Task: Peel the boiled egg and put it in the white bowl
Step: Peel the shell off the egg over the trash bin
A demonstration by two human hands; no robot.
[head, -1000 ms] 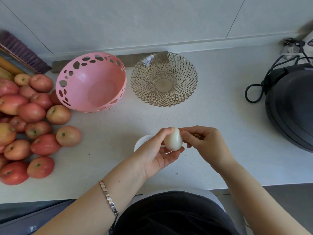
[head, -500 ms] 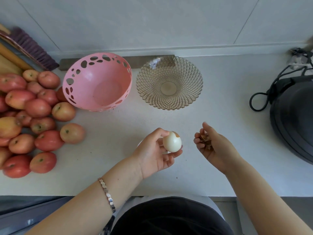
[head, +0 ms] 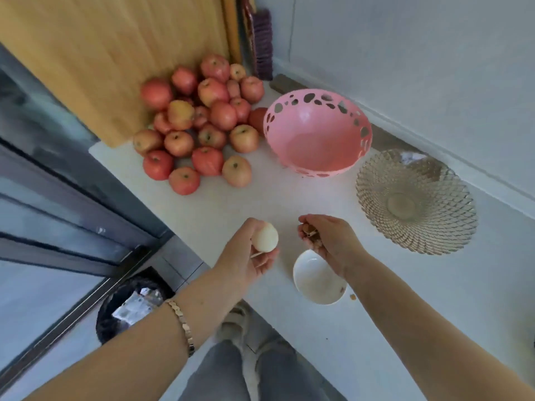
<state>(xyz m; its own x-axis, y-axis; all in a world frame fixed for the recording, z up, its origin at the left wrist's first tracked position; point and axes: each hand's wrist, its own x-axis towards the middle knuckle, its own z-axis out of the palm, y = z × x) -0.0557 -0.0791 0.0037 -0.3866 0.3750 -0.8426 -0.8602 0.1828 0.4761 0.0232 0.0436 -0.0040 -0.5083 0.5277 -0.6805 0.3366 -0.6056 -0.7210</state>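
Observation:
My left hand (head: 249, 256) holds the white boiled egg (head: 265, 237) in its fingertips above the counter's front edge; the side I see is bare of shell. To its right, my right hand (head: 330, 241) is closed around a clump of brown eggshell pieces (head: 309, 235). The small white bowl (head: 314, 282) sits on the counter just below my right hand, partly covered by the wrist, with a shell bit at its rim. A shell crumb (head: 352, 297) lies beside the bowl.
A pink perforated bowl (head: 317, 134) and a gold wire basket (head: 414, 201) stand at the back of the white counter (head: 376, 328). A pile of red apples (head: 199, 123) lies at the left. A black-lined bin (head: 130, 302) stands on the floor below the counter's left end.
The view has swung left and tilted, bringing the bin and floor into sight. My hands have moved apart; the right one carries the shell pieces away from the egg.

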